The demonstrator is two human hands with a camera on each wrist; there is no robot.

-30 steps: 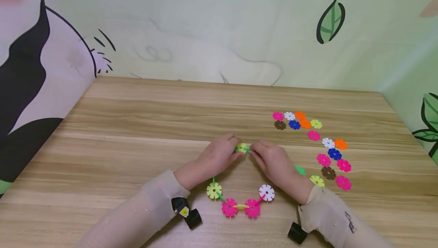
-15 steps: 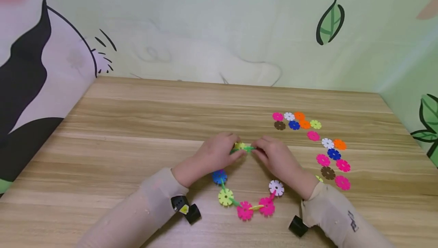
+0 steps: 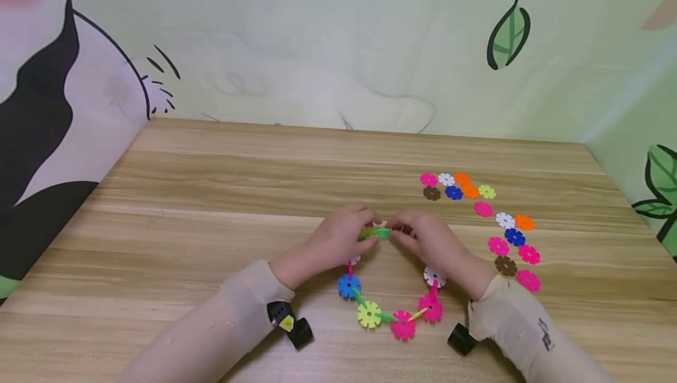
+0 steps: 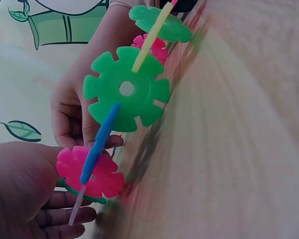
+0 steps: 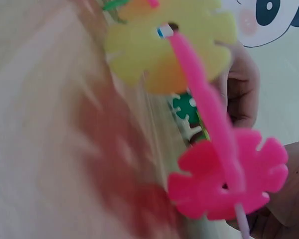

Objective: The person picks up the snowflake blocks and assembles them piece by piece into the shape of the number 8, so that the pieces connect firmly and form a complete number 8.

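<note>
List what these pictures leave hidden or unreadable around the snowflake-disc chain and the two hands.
- Head view: the joint between the left hand and right hand is covered by fingers; only a green disc peeks out.
- Head view: the chain runs under both palms.
- Left wrist view: the table is motion-blurred.
- Right wrist view: the yellow disc is out of focus and cut by the top edge.
</note>
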